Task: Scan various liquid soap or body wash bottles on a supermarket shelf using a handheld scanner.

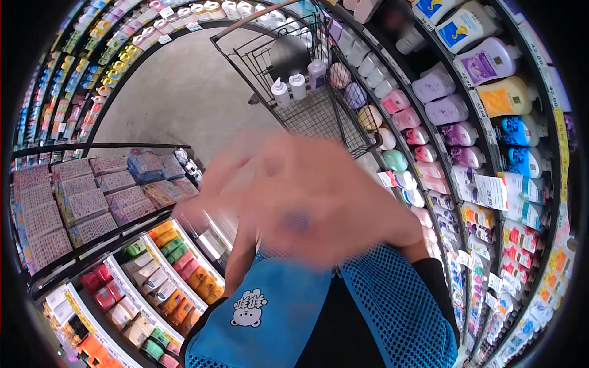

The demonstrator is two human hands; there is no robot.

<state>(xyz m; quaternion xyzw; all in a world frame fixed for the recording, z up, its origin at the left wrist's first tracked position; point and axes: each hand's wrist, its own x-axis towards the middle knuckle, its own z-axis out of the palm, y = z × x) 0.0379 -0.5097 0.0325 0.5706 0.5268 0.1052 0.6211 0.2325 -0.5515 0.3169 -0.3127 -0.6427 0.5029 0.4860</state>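
My left hand [221,188] and my right hand [336,198] are raised close together in front of my chest, near the camera and strongly blurred. They overlap in the picture, so which fingers belong to which hand is hard to tell. Whether anything lies between them cannot be told. Below them is a blue vest [267,313] with mesh panels and a white bear print, over black clothing. Beyond the hands stands a black wire shopping cart [317,108] holding a white pump bottle [280,93], a second white bottle [297,86] and a light purple bottle [317,75].
Curved-looking shelves of body wash bottles [487,62] run along the right, with price tags. Round pastel items [355,95] line the cart's right side. At the left are a rack of flat patterned packs [87,202] and shelves of colourful jars [110,294]. Grey floor [170,92] lies beyond.
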